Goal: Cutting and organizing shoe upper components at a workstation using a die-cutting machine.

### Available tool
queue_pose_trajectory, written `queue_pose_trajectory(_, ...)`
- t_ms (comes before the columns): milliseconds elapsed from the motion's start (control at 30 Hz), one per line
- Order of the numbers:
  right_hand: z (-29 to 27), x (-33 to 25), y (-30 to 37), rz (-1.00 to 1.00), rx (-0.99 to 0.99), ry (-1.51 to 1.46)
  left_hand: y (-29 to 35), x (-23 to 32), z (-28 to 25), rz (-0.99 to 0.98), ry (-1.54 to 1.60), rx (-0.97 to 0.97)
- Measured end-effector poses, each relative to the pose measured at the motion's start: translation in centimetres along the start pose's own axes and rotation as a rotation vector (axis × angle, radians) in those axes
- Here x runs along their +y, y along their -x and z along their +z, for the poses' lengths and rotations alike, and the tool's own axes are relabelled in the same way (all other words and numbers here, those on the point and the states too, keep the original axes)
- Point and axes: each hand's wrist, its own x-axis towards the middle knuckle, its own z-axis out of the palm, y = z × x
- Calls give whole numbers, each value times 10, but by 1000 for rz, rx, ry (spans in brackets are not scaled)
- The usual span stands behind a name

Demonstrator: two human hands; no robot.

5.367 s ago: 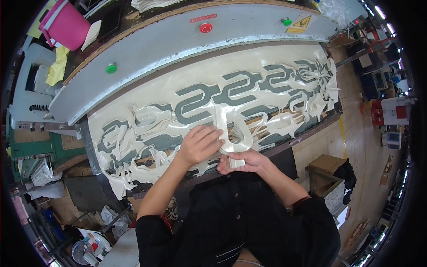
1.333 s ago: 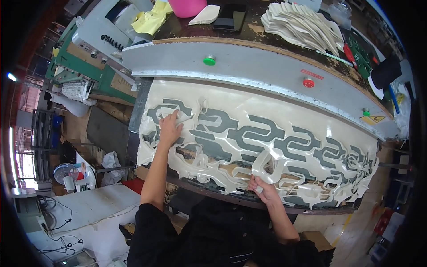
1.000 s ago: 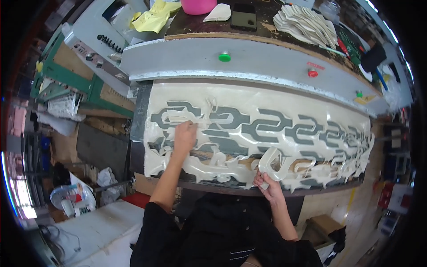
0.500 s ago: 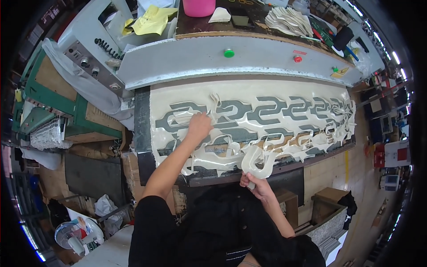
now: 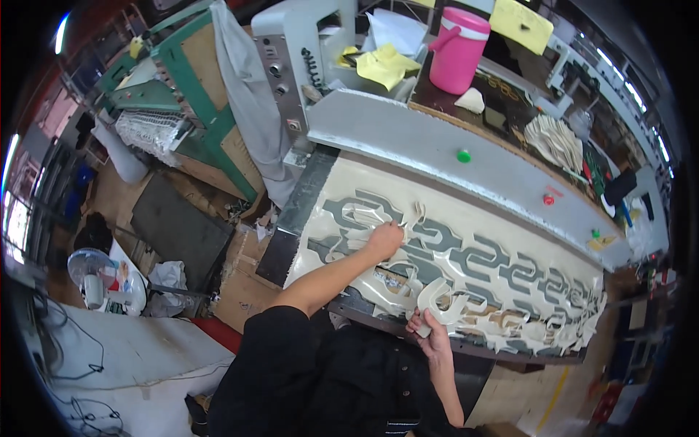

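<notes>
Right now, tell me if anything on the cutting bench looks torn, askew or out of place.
Nothing looks damaged. The cream sheet lies flat on the bench, with loose cut strips curling up near the left hand. The right hand holds a stack of cut pieces at the near edge. A yellow cloth lies crumpled on the grey machine.

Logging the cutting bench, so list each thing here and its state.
Left hand: pinching a cream strip on the sheet.
Right hand: shut on cut cream pieces.
Cream sheet: flat, shapes cut out.
Pink jug: upright, lidded.
Floor fan: lying tilted.
</notes>
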Motion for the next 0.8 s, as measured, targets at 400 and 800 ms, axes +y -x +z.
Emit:
queue_pose_trajectory(400, -26, -31, 6, 81, -120, 18, -17, 22, 9, 172, -110, -132)
queue_pose_trajectory(800, -44, -76, -3, 25, -29, -106, 10, -9, -65, -417, 906, 424)
